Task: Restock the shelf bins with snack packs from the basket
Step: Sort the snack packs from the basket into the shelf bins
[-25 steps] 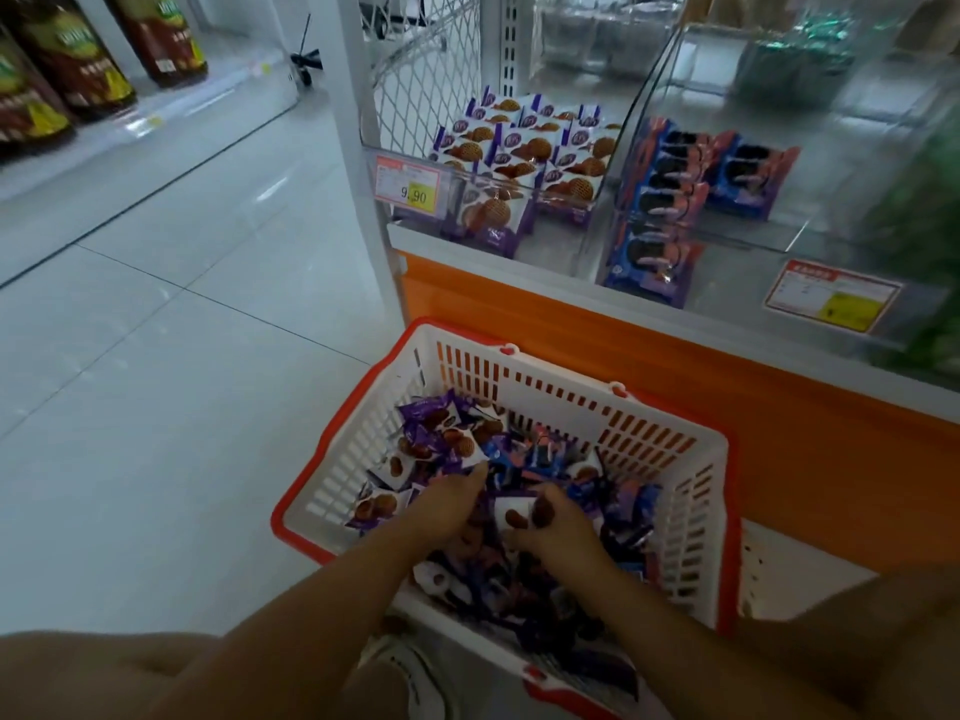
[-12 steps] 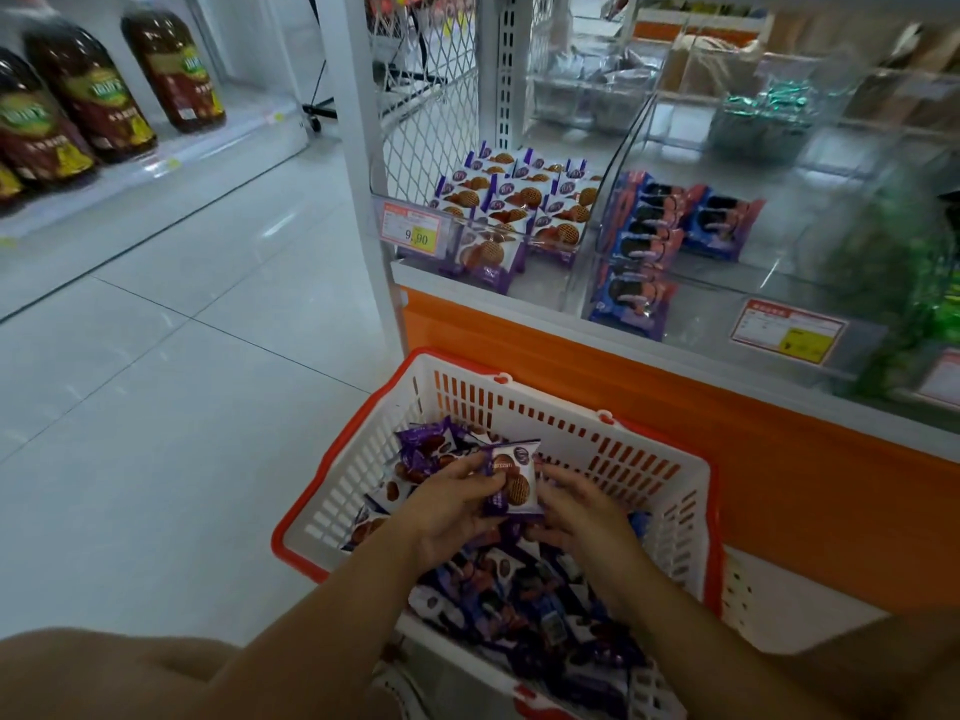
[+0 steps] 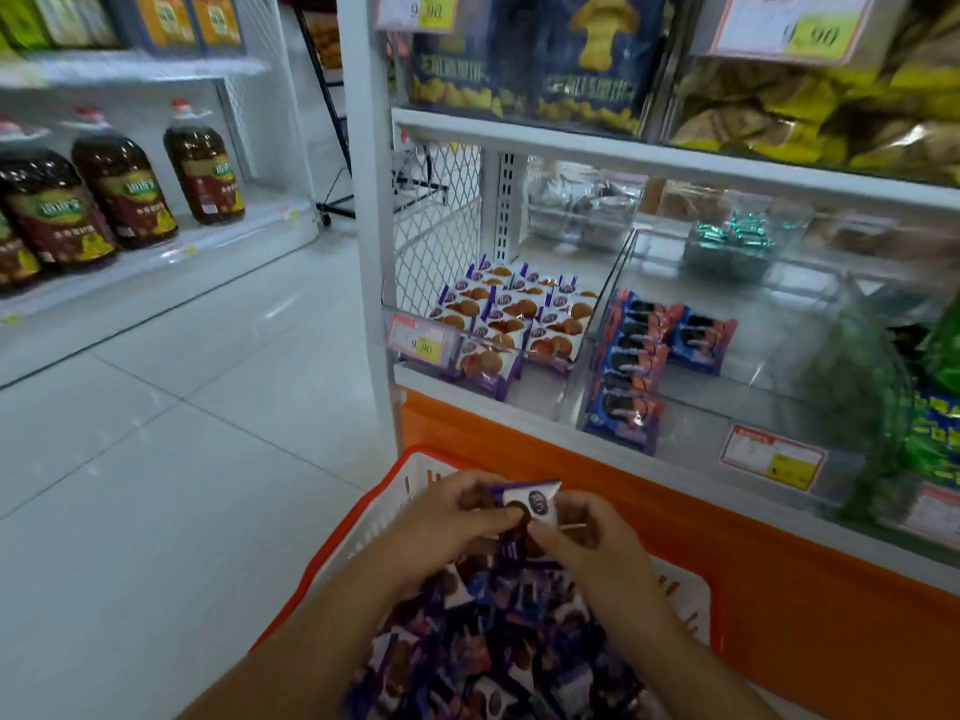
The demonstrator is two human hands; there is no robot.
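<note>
Glossy white floor tiles (image 3: 156, 459) run past the shelf, where clear hard-plastic bins sit above an orange base. One bin, the left bin (image 3: 535, 392), holds neat rows of flat purple-and-white biscuit packs (image 3: 514, 314). The bin beside it holds dark blue cookie packs (image 3: 639, 350). Further right everything blurs into green and I cannot make it out.

Below, my white lattice basket (image 3: 332, 553) with its red rim sits close against the orange base, its near end cut off by the frame. It is heaped with crinkly purple snack packs (image 3: 493, 657). My left hand (image 3: 447, 517) and right hand (image 3: 587, 532) both pinch one glossy pack (image 3: 535, 504) between thumb and curled fingers, just above the heap. My fingers hide its lower half.
</note>
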